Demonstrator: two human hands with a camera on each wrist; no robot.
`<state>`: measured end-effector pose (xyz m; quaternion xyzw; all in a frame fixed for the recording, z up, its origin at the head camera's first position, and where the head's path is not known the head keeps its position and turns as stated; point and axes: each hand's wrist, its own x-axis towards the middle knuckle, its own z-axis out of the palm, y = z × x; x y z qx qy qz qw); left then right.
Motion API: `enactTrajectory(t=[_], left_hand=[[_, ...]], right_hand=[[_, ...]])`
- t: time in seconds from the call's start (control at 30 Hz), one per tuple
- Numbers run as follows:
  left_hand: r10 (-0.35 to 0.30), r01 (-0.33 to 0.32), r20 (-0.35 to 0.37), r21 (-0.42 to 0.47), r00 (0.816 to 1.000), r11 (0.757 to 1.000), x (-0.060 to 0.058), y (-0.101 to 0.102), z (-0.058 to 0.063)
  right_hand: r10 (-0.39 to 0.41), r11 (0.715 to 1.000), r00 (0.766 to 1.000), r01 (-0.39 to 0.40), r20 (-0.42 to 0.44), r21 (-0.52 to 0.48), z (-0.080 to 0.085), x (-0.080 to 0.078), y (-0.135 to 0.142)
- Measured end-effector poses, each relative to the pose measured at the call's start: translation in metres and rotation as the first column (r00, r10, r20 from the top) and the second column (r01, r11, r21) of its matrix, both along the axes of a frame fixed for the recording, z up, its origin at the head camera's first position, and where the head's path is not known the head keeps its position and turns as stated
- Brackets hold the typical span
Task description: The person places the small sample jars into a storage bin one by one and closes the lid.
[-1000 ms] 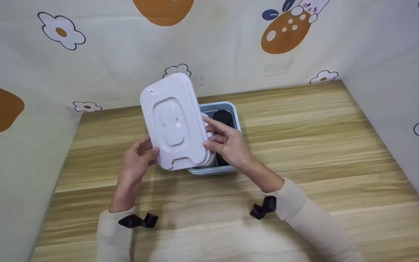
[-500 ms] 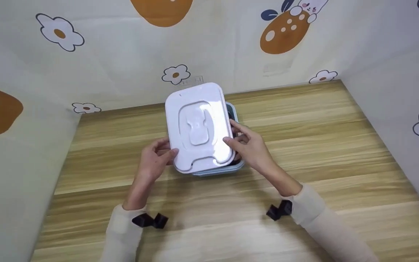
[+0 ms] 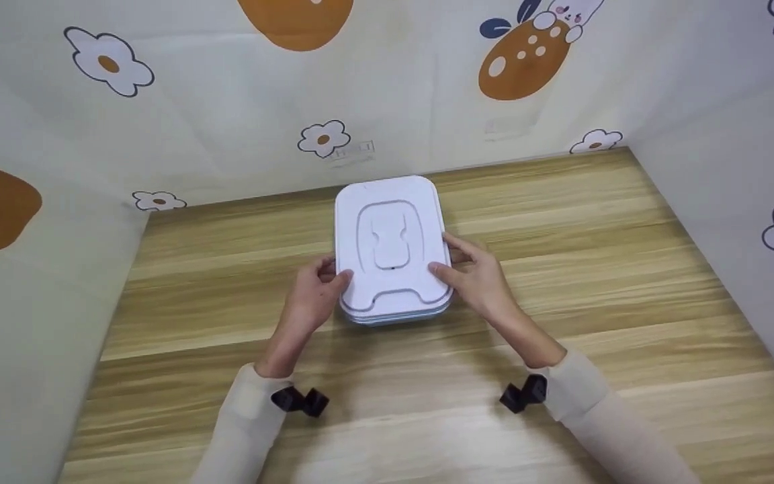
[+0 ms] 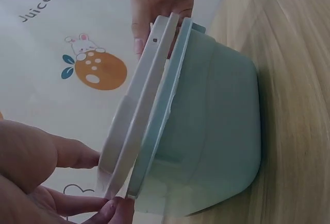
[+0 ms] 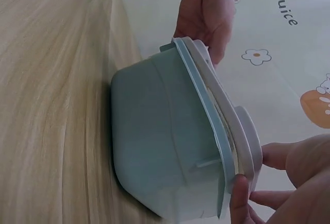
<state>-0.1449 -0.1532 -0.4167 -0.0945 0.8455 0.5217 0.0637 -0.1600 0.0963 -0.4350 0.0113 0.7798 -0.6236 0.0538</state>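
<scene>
A white rectangular lid (image 3: 390,235) with rounded corners lies over a light blue-green plastic box (image 4: 216,116) on the table. In both wrist views a narrow gap shows between the lid and the box rim (image 5: 206,103). My left hand (image 3: 313,292) pinches the lid's left edge, thumb on top and fingers below. On the opposite edge my right hand (image 3: 481,279) pinches the lid in the same way. What is inside the box is hidden under the lid.
The box stands on a wood-grain table (image 3: 595,282), close to its back edge. Behind it rises a pale backdrop (image 3: 414,81) printed with flowers and oranges. Black wrist mounts (image 3: 299,401) sit at both sleeve cuffs.
Both hands have brought the lid rightward and down over the box, turning it from tilted to nearly level. The dark and white things inside, seen earlier, are now covered.
</scene>
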Motion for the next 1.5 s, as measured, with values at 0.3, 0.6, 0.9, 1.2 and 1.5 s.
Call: enactTrajectory(t=[0.3, 0.6, 0.9, 1.2, 1.5], left_hand=[[-0.014, 0.013, -0.018, -0.019, 1.0, 1.0, 0.003, 0.0, -0.009], [0.014, -0.015, 0.032, 0.008, 0.999, 1.0, 0.004, 0.001, -0.015], [0.052, -0.054, 0.027, 0.096, 0.998, 0.994, 0.004, -0.001, -0.018], [0.077, -0.074, -0.026, 0.102, 0.997, 0.992, 0.008, -0.005, -0.024], [0.074, -0.074, -0.002, 0.062, 0.997, 0.995, 0.008, -0.001, -0.027]], right_hand=[[0.011, 1.0, 0.998, -0.012, 0.054, 0.019, -0.01, 0.0, 0.003], [-0.003, 0.999, 0.995, 0.006, 0.103, -0.031, -0.015, 0.001, 0.006], [0.038, 0.994, 0.987, -0.021, 0.155, -0.112, -0.01, -0.002, 0.002], [0.072, 0.988, 0.968, -0.037, 0.24, -0.147, -0.01, -0.005, 0.002], [0.073, 0.985, 0.965, -0.03, 0.253, -0.17, -0.013, -0.003, 0.007]])
